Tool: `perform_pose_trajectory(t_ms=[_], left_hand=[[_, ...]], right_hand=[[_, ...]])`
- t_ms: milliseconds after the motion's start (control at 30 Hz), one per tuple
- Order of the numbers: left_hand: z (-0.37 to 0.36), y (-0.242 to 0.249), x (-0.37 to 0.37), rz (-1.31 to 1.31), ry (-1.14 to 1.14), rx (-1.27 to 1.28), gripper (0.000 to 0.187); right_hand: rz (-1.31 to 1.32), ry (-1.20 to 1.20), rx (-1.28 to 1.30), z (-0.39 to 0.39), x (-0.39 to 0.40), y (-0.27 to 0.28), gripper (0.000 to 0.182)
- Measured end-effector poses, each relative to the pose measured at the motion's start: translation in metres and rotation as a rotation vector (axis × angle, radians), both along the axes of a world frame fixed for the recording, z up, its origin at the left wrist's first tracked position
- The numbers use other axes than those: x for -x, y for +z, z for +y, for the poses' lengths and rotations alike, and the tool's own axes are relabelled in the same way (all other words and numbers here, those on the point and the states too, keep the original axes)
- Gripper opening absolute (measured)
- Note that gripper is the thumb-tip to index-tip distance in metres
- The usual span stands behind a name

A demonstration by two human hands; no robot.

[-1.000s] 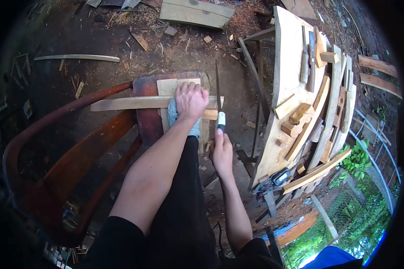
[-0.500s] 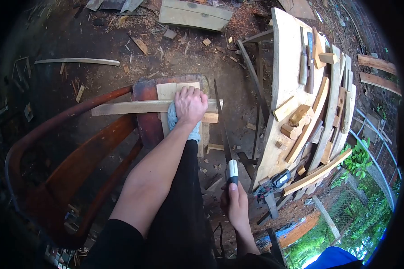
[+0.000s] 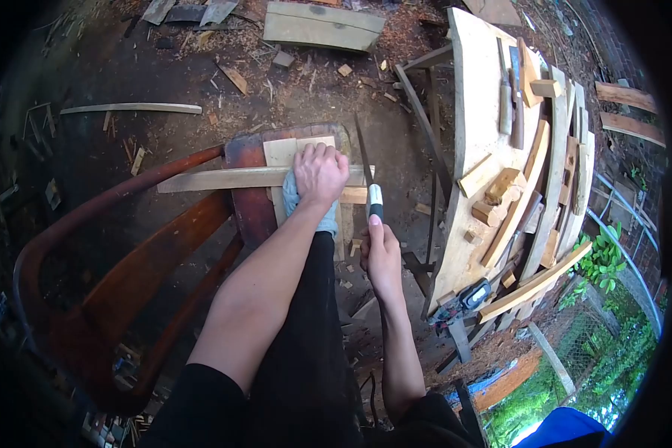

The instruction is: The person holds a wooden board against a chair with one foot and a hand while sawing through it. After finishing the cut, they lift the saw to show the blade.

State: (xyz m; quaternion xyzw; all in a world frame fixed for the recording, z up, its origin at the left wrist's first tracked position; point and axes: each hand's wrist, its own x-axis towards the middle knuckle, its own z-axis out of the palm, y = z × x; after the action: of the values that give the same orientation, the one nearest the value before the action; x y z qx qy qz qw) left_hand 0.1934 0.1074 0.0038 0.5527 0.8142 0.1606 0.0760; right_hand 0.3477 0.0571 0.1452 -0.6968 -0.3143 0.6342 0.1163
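Your left hand (image 3: 320,173) lies flat, fingers together, pressing down on a long wooden strip (image 3: 231,179) that runs crosswise over the seat of a dark red chair (image 3: 248,196). The strip rests on a pale board (image 3: 280,151) set on that seat, and its right end pokes out just past your knuckles. Under your wrist sits a grey-blue foot (image 3: 290,200), your dark trouser leg (image 3: 306,328) leading down to it, so the foot is also planted on the seat beside the strip. Your right hand (image 3: 381,257) is wrapped tight around the black-and-white handle of a hand saw (image 3: 366,175); the thin blade points away from you and crosses the strip just right of your left hand, touching it at the strip's free end. The chair's curved back (image 3: 104,224) sweeps off to the left. To your right stands a rough workbench (image 3: 474,112) made of a wide plank, carrying two chisels (image 3: 509,97), several small wood blocks (image 3: 493,201) and loose slats. A power tool (image 3: 470,296) lies below the bench's near end. Offcuts and shavings litter the dirt around the chair, with a thick timber block (image 3: 322,24) farther off.
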Motion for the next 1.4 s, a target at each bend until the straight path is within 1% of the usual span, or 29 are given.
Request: perform_pose_trajectory(t_ms=[200, 300, 367, 400, 500, 567, 633, 733, 767, 867, 900, 1000, 1067, 1100, 1167, 1233, 1267, 1367, 1400], left_hand=[[-0.001, -0.001, -0.001, -0.050, 0.014, -0.002, 0.021], [0.000, 0.001, -0.001, -0.037, -0.005, -0.001, 0.021], [-0.001, 0.001, -0.001, -0.041, -0.002, 0.034, 0.021], [0.000, -0.001, 0.001, -0.041, -0.002, 0.036, 0.021], [-0.004, -0.005, -0.002, -0.043, -0.005, -0.025, 0.022], [-0.002, -0.001, 0.000, -0.039, -0.009, -0.024, 0.021], [-0.002, -0.002, 0.000, -0.030, -0.007, -0.033, 0.021], [-0.002, -0.004, 0.001, -0.020, -0.003, -0.046, 0.020], [-0.003, -0.004, 0.000, -0.017, -0.001, -0.050, 0.020], [-0.001, 0.001, -0.002, 0.009, 0.003, -0.062, 0.020], [-0.001, 0.000, -0.002, 0.010, 0.002, -0.066, 0.020], [-0.002, -0.002, -0.001, 0.015, 0.000, -0.069, 0.020], [-0.002, -0.002, -0.002, 0.021, -0.002, -0.069, 0.020], [0.001, -0.002, -0.001, 0.023, 0.001, -0.074, 0.020], [-0.003, -0.003, -0.001, 0.002, -0.001, -0.063, 0.020], [-0.002, -0.002, -0.002, 0.004, 0.001, -0.063, 0.020], [-0.003, -0.002, -0.001, 0.009, 0.000, -0.059, 0.020], [-0.003, -0.003, -0.001, 0.001, -0.002, -0.065, 0.020], [-0.001, -0.004, 0.000, 0.008, -0.001, -0.063, 0.020]], right_hand=[[0.021, -0.038, 0.030, 0.002, 0.004, -0.007, 0.052], [0.043, -0.052, 0.043, 0.010, 0.009, 0.002, 0.053], [-0.034, 0.032, -0.029, -0.004, 0.009, 0.019, 0.052], [-0.062, 0.071, -0.049, -0.019, 0.003, 0.032, 0.048], [-0.041, 0.112, -0.020, -0.067, -0.021, 0.109, 0.043], [-0.025, 0.112, 0.004, -0.077, -0.036, 0.146, 0.043], [0.055, 0.005, 0.070, -0.075, -0.044, 0.167, 0.042], [0.060, 0.039, 0.105, -0.044, -0.038, 0.152, 0.045], [0.028, 0.032, 0.090, -0.031, -0.031, 0.130, 0.048], [-0.037, 0.051, -0.021, -0.004, -0.014, 0.038, 0.055], [-0.035, 0.063, -0.006, 0.005, -0.006, 0.027, 0.056], [-0.058, 0.035, 0.054, 0.007, 0.002, 0.027, 0.055], [-0.073, 0.084, -0.025, -0.011, -0.007, 0.042, 0.051], [-0.044, 0.073, -0.030, -0.022, -0.012, 0.055, 0.048], [-0.005, 0.049, 0.012, -0.051, -0.027, 0.099, 0.044], [0.010, 0.015, 0.084, -0.068, -0.039, 0.154, 0.041], [0.014, -0.011, 0.123, -0.071, -0.044, 0.173, 0.040], [0.058, -0.030, 0.188, -0.066, -0.057, 0.184, 0.039], [0.036, 0.059, 0.128, -0.054, -0.050, 0.180, 0.043]])
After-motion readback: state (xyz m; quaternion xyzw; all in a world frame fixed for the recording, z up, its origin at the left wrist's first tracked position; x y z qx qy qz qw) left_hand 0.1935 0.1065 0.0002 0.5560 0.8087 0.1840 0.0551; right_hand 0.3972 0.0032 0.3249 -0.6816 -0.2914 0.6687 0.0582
